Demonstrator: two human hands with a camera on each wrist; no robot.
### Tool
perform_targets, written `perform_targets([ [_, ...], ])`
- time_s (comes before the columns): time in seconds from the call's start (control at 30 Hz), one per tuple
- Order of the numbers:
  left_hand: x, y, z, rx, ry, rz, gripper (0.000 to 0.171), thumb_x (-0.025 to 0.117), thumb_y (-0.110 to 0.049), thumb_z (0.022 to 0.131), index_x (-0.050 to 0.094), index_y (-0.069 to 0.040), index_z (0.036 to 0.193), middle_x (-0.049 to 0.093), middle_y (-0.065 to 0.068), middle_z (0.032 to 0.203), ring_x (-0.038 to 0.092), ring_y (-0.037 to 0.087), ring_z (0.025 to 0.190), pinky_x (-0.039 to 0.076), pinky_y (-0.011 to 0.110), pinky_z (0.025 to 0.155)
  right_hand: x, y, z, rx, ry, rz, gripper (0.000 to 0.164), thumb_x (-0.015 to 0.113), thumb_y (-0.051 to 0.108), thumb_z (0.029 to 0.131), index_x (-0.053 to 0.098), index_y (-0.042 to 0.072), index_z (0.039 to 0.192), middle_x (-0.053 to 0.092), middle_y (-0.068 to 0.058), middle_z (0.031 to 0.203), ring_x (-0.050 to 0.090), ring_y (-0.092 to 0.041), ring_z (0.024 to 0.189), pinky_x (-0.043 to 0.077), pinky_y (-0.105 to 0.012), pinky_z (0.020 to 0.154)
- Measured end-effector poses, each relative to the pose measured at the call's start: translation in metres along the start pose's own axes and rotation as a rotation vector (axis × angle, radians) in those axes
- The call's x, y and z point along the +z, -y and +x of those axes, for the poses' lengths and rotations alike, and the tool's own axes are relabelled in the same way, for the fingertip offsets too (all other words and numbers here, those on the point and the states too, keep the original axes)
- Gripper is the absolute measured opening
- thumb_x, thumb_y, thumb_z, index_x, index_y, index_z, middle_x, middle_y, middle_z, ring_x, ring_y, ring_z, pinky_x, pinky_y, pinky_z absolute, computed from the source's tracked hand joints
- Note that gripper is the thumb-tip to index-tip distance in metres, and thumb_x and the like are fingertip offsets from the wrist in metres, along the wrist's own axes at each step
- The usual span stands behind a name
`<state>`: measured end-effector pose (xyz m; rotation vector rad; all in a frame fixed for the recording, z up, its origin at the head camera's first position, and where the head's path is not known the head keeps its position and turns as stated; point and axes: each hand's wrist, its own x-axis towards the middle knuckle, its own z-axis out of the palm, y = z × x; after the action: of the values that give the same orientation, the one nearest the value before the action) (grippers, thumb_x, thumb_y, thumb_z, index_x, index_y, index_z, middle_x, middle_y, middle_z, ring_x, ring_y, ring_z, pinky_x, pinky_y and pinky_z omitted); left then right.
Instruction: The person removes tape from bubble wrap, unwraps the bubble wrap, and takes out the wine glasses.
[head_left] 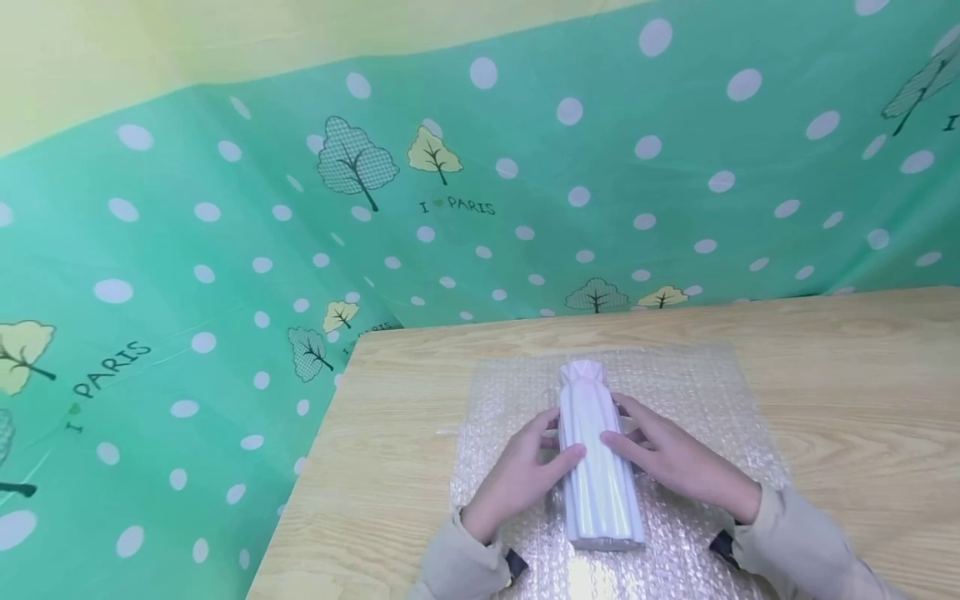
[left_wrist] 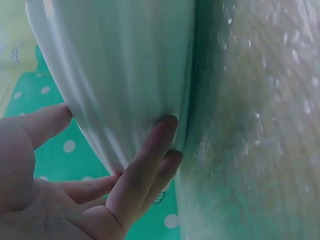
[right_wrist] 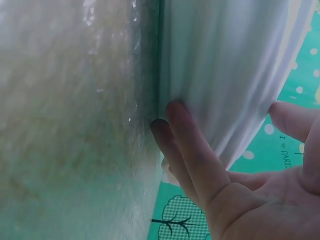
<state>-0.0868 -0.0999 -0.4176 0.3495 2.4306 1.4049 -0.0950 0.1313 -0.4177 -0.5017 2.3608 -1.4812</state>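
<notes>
A white fluted vase [head_left: 600, 496] lies on its side on a sheet of bubble wrap [head_left: 678, 375], its narrow pleated neck pointing away from me and its flat base towards me. My left hand [head_left: 521, 475] grips its left side, thumb on top. From the right side my right hand [head_left: 678, 458] holds it the same way. In the left wrist view, fingertips [left_wrist: 167, 125] press the vase wall [left_wrist: 120, 65] low down near the wrap. The right wrist view shows fingers [right_wrist: 192, 140] against the opposite wall [right_wrist: 215, 65].
The bubble wrap is spread flat on a light wooden table [head_left: 390, 417]. Behind the table and along its left side hangs a green dotted curtain [head_left: 517, 225] with printed trees. The table's left edge runs down beside my left arm.
</notes>
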Motion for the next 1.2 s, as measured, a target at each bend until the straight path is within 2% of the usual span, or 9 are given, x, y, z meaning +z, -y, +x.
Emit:
perform_targets([
  [0.17, 0.002, 0.000, -0.001, 0.009, -0.022, -0.046, 0.070, 0.065, -0.043, 0.094, 0.040, -0.012, 0.151, 0.056, 0.014, 0.140, 0.065, 0.024, 0.112, 0.059, 0.021, 0.076, -0.001, 0.001, -0.002, 0.003, -0.006, 0.016, 0.073, 0.057, 0.036, 0.101, 0.023, 0.002, 0.155, 0.059, -0.030, 0.128, 0.069, -0.028, 0.102, 0.061, -0.037, 0.080],
  [0.27, 0.003, -0.002, -0.003, 0.012, -0.031, -0.109, 0.069, 0.068, -0.038, 0.093, 0.041, -0.011, 0.151, 0.057, 0.016, 0.139, 0.067, 0.022, 0.108, 0.060, 0.022, 0.072, -0.001, 0.002, -0.003, -0.001, 0.000, 0.042, 0.072, 0.058, 0.035, 0.101, 0.023, 0.003, 0.156, 0.055, -0.032, 0.132, 0.069, -0.031, 0.104, 0.061, -0.039, 0.080],
  [0.47, 0.004, -0.010, -0.007, -0.007, -0.040, -0.223, 0.071, 0.072, -0.033, 0.091, 0.040, -0.013, 0.152, 0.060, 0.018, 0.134, 0.069, 0.021, 0.105, 0.062, 0.027, 0.069, -0.003, 0.006, -0.006, -0.015, -0.007, 0.043, 0.072, 0.058, 0.036, 0.101, 0.024, 0.005, 0.156, 0.050, -0.034, 0.138, 0.068, -0.033, 0.107, 0.062, -0.033, 0.078],
  [0.63, 0.003, -0.016, -0.010, 0.022, -0.078, -0.185, 0.074, 0.073, -0.035, 0.089, 0.040, -0.011, 0.151, 0.053, 0.015, 0.143, 0.064, 0.027, 0.116, 0.061, 0.024, 0.072, -0.004, 0.010, -0.009, -0.037, -0.031, 0.035, 0.074, 0.058, 0.038, 0.100, 0.023, 0.007, 0.157, 0.041, -0.031, 0.148, 0.064, -0.038, 0.113, 0.061, -0.030, 0.079],
  [0.77, 0.002, -0.019, -0.011, 0.056, -0.122, -0.152, 0.073, 0.075, -0.035, 0.087, 0.043, -0.015, 0.150, 0.050, 0.009, 0.147, 0.062, 0.027, 0.119, 0.060, 0.022, 0.076, -0.004, 0.013, -0.012, -0.075, -0.052, 0.054, 0.073, 0.060, 0.036, 0.099, 0.023, 0.010, 0.157, 0.033, -0.030, 0.154, 0.061, -0.042, 0.117, 0.061, -0.031, 0.080],
  [0.93, 0.002, -0.023, -0.011, 0.082, -0.170, -0.203, 0.072, 0.079, -0.029, 0.085, 0.045, -0.021, 0.148, 0.047, 0.005, 0.149, 0.061, 0.028, 0.120, 0.060, 0.025, 0.079, -0.005, 0.016, -0.012, -0.132, -0.093, 0.080, 0.071, 0.062, 0.032, 0.098, 0.027, 0.013, 0.156, 0.038, -0.029, 0.151, 0.061, -0.043, 0.117, 0.061, -0.031, 0.083],
  [1.2, 0.003, -0.026, -0.010, 0.127, -0.191, -0.290, 0.071, 0.080, -0.017, 0.083, 0.048, -0.020, 0.145, 0.048, 0.007, 0.148, 0.058, 0.032, 0.122, 0.061, 0.027, 0.079, -0.004, 0.016, -0.011, -0.174, -0.163, 0.080, 0.073, 0.066, 0.027, 0.096, 0.026, 0.012, 0.156, 0.041, -0.029, 0.148, 0.059, -0.044, 0.119, 0.059, -0.034, 0.088],
])
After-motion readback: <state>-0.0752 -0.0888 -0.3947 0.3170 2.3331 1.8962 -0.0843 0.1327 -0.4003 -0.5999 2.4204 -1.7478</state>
